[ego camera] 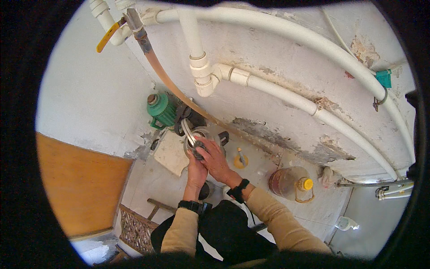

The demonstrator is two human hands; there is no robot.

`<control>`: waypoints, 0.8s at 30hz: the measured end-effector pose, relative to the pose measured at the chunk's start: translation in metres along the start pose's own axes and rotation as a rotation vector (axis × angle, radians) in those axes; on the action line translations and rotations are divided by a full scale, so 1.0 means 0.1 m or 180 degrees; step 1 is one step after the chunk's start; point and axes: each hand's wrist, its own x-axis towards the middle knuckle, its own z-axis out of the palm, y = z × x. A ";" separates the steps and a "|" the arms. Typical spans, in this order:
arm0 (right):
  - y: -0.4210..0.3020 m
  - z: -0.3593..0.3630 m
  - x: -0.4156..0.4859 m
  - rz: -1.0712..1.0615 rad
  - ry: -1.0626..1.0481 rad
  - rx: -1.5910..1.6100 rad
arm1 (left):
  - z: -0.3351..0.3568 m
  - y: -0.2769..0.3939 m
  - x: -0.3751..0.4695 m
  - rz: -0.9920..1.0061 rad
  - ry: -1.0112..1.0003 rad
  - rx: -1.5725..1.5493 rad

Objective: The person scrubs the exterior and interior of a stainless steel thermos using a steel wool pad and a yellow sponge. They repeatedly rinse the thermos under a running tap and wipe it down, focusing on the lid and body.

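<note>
Both of my hands meet over a round metal pot (215, 132), which has a dark side handle (224, 138). My right hand (215, 159) presses a dark grey scouring pad (200, 149), probably steel wool, against a slim metal utensil (187, 129) with a pale, shiny double shaft. From below, my left hand (197, 171) grips the same utensil near its lower end. The utensil's shaft points up and away from me. Its lower end is covered by my fingers and the pad, so its kind does not show. Part of the pot is hidden behind my hands.
Behind the pot stands a green electric motor (163, 109), beside a pale flat slab (172, 151). A brownish hose (168, 79) runs down along the wall. To the right are a yellow disc (244, 162) and a plastic jug (285, 181). A woven-seat stool (136, 228) stands lower left.
</note>
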 end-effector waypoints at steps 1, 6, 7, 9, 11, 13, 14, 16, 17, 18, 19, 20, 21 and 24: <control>0.03 0.01 -0.06 -0.0106 0.0050 -0.0132 | -0.01 0.01 0.01 -0.0041 0.0102 0.0120; 0.14 -0.09 -0.30 -0.0021 -0.0180 -0.0542 | 0.00 0.02 0.04 -0.0175 0.0315 0.0744; 0.14 -0.13 -0.33 0.0258 -0.0256 -0.0472 | 0.01 0.02 0.05 -0.0138 0.0265 0.0840; 0.10 -0.20 -0.35 0.0608 -0.0393 -0.0385 | 0.05 0.06 0.05 -0.0043 0.0185 0.1039; 0.03 -0.27 -0.36 0.0720 -0.0433 -0.0363 | 0.09 0.15 0.02 -0.0246 0.0530 0.1553; -0.06 -0.31 -0.35 0.0693 -0.0331 -0.0190 | 0.16 0.28 -0.01 -0.0282 0.0625 0.1961; -0.10 -0.32 -0.32 0.0654 -0.0257 -0.0086 | 0.21 0.36 0.00 -0.0245 0.0597 0.2109; -0.15 -0.34 -0.25 0.0945 -0.0126 0.0323 | 0.30 0.55 0.02 -0.0199 0.0580 0.2414; -0.16 -0.35 -0.20 0.1204 -0.0072 0.0613 | 0.33 0.66 0.02 -0.0197 0.0599 0.2563; -0.17 -0.36 -0.16 0.1150 -0.0017 0.0669 | 0.37 0.72 0.03 -0.0253 0.0696 0.2650; -0.15 -0.36 -0.10 0.1209 0.0042 0.0791 | 0.41 0.77 0.03 -0.0126 0.0535 0.2930; -0.13 -0.35 -0.05 0.1272 0.0100 0.0913 | 0.43 0.80 0.03 -0.0053 0.0448 0.3152; -0.10 -0.34 -0.01 0.1263 0.0047 0.1023 | 0.45 0.82 0.03 0.0111 0.0322 0.3375; 0.00 -0.25 0.01 0.1422 -0.0124 0.1266 | 0.45 0.78 0.05 0.0170 0.0319 0.3047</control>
